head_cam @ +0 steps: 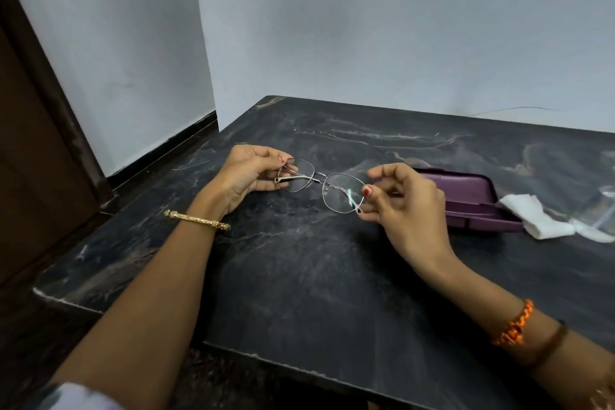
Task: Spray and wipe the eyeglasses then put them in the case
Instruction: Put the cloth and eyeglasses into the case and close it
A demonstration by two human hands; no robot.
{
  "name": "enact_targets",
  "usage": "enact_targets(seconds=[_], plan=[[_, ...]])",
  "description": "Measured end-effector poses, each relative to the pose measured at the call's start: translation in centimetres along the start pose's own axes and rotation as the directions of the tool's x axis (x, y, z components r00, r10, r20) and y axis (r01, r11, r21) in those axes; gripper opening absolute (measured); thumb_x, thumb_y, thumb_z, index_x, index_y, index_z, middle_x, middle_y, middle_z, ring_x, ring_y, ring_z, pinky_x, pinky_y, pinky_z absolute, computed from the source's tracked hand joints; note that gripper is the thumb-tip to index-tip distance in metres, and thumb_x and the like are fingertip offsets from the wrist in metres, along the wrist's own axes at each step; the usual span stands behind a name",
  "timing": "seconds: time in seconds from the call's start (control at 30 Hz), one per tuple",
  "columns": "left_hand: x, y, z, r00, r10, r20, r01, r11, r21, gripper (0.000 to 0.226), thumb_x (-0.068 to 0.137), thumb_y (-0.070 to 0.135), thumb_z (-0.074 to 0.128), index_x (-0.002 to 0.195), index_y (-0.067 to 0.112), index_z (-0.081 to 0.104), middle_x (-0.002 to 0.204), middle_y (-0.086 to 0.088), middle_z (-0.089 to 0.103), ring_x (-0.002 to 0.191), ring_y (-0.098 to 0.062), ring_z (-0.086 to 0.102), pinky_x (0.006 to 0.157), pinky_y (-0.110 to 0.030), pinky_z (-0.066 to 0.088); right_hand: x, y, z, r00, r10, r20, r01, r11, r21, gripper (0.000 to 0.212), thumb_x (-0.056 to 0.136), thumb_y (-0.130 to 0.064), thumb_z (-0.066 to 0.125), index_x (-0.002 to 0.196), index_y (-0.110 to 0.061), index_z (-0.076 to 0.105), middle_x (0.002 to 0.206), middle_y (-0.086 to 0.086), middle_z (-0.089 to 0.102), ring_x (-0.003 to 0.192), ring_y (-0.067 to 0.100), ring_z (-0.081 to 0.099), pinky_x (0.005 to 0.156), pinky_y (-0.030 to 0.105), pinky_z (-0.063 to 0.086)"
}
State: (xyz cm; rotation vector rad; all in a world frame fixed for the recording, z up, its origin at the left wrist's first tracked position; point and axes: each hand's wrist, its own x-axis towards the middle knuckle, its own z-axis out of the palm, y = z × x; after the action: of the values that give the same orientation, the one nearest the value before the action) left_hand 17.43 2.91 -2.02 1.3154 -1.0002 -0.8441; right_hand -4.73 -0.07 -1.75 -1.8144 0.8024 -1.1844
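A: Where are the eyeglasses [319, 186] now?

B: In the air, just above the dark marble table [299, 276], approx. in the middle of the view. Both hands hold them, one at each end of the frame.

A: How do the hands grip?

B: The left hand [248, 173] pinches the left end of the frame betw. thumb and fingertips, the other fingers curled. The right hand [404, 206] pinches the right end, near the hinge, also with thumb and forefinger. So both are clamped on the eyeglasses, and the hands are apart by the width of the frame.

A: The frame, how does it look?

B: Thin metal, clear lenses. It is tilted, the right lens lower and nearer to the person than the left one. One temple looks folded behind the left lens; the other one I cannot tell.

A: And the case?

B: The purple case [466, 200] lies on the table at the right, behind the right hand, which covers part of it. It seems open, w/ the lid up toward the wall. The eyeglasses are not in it.

A: Other things?

B: A white cloth [535, 216], crumpled, lies just beside the right end of the case, touching it. Next to it, at the picture edge, sth. transparent [602, 213], I cannot tell what. A gold bangle [196, 220] is on the left wrist, an orange thread band [514, 323] on the right forearm. Behind the table is a pale wall [399, 27], at far left a dark door [33, 143].
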Motion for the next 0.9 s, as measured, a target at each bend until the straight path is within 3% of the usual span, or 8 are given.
enact_targets(seconds=[0.3, 0.47, 0.57, 0.7, 0.8, 0.9], plan=[[-0.5, -0.1, -0.2, 1.0, -0.027, 0.005, 0.026, 0.993, 0.118, 0.019, 0.085, 0.0, 0.051, 0.081, 0.01, 0.067, 0.059, 0.006, 0.072, 0.064, -0.004, 0.068, 0.056, -0.014, 0.054, -0.3, 1.1, 0.4, 0.997, -0.024, 0.073, 0.035, 0.987, -0.156, 0.02, 0.084, 0.0, 0.058, 0.094, -0.017, 0.054, 0.063, -0.01, 0.061, 0.056, 0.003, 0.066, 0.055, 0.016, 0.055], [-0.7, -0.3, 0.2, 0.996, 0.06, -0.064, -0.045, 0.975, 0.219, 0.015, 0.084, 0.004, 0.054, 0.082, 0.011, 0.068, 0.059, 0.012, 0.072, 0.062, 0.0, 0.066, 0.051, -0.007, 0.048, -0.5, 1.0, 0.4, 0.992, -0.061, 0.106, 0.088, 0.958, -0.272, 0.02, 0.085, -0.005, 0.06, 0.102, -0.013, 0.055, 0.063, -0.011, 0.062, 0.067, 0.015, 0.069, 0.072, 0.039, 0.058], [-0.8, -0.3, 0.4, 0.985, 0.137, -0.101, -0.099, 0.945, 0.312, 0.012, 0.083, 0.003, 0.056, 0.086, 0.004, 0.068, 0.072, 0.002, 0.071, 0.063, -0.003, 0.065, 0.057, -0.009, 0.048, -0.7, 0.7, 0.3, 0.987, -0.099, 0.124, 0.134, 0.941, -0.312, 0.024, 0.084, -0.013, 0.061, 0.107, -0.011, 0.055, 0.064, -0.01, 0.062, 0.069, 0.018, 0.068, 0.076, 0.045, 0.055], [-0.7, -0.5, 0.8, 0.976, 0.188, -0.112, -0.134, 0.917, 0.375, 0.012, 0.083, 0.002, 0.057, 0.089, 0.002, 0.067, 0.083, -0.014, 0.069, 0.074, -0.017, 0.066, 0.076, -0.029, 0.053, -1.1, 0.6, 0.2, 0.987, -0.108, 0.117, 0.143, 0.928, -0.345, 0.025, 0.083, -0.016, 0.062, 0.107, -0.013, 0.056, 0.069, -0.009, 0.064, 0.067, 0.014, 0.068, 0.076, 0.042, 0.055], [-0.6, -0.6, 1.0, 0.962, 0.236, -0.136, -0.161, 0.896, 0.413, 0.013, 0.083, 0.004, 0.057, 0.087, 0.009, 0.068, 0.083, -0.013, 0.07, 0.071, -0.011, 0.067, 0.072, -0.019, 0.055, -1.6, 0.5, 0.1, 0.989, -0.088, 0.118, 0.123, 0.931, -0.344, 0.027, 0.082, -0.015, 0.063, 0.108, -0.017, 0.057, 0.072, -0.02, 0.058, 0.068, 0.004, 0.067, 0.076, 0.028, 0.055], [-0.5, -0.7, 1.2, 0.955, 0.256, -0.149, -0.165, 0.877, 0.451, 0.014, 0.083, 0.005, 0.058, 0.089, 0.012, 0.068, 0.082, -0.012, 0.071, 0.069, -0.009, 0.067, 0.072, -0.019, 0.056, -2.2, 0.4, -0.1, 0.988, -0.075, 0.134, 0.116, 0.936, -0.332, 0.031, 0.08, -0.012, 0.064, 0.109, -0.019, 0.057, 0.086, -0.013, 0.061, 0.075, 0.003, 0.067, 0.073, 0.02, 0.055]])
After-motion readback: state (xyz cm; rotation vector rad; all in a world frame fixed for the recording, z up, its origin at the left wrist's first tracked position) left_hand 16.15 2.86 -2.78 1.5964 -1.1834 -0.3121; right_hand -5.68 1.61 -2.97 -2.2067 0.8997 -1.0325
